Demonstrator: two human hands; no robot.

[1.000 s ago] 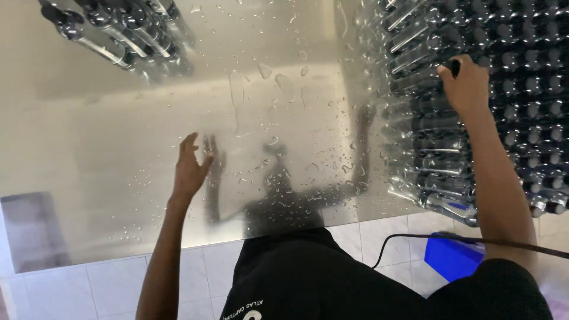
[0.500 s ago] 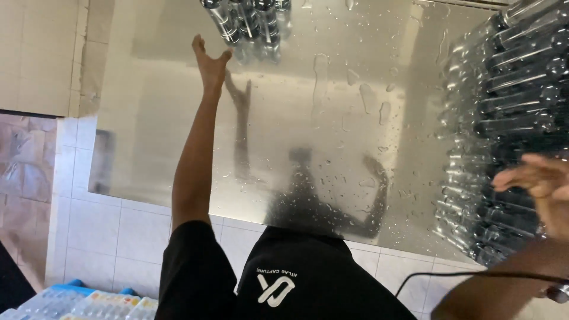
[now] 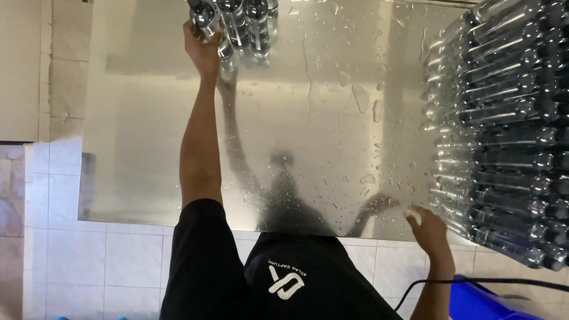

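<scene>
From the head camera, looking down: a big shiny metal counter (image 3: pixel 332 136) with water drops on it fills most of the view.

The left hand (image 3: pixel 201 50) reaches far across to the back edge. Its fingers are curled around one clear plastic bottle with a dark cap (image 3: pixel 204 15). That bottle stands with a small group of clear plastic bottles (image 3: pixel 246 24) at the far edge of the counter. The hand is closed on it, touching it all round as far as I can see.

The right hand (image 3: pixel 428 228) is low at the near edge of the counter. Its fingers are spread and it holds nothing. It rests just beside a big heap of clear plastic bottles with dark caps (image 3: pixel 504 130), which lie on their sides in rows along the right of the counter.

So the work looks like it is in the middle. A big pile sits on the right and only a few bottles stand at the far side. I think many bottles are left to handle.

Below the counter are white floor tiles (image 3: pixel 101 261). A blue plastic crate (image 3: pixel 492 302) and a black cable (image 3: pixel 474 281) show at the bottom right.
</scene>
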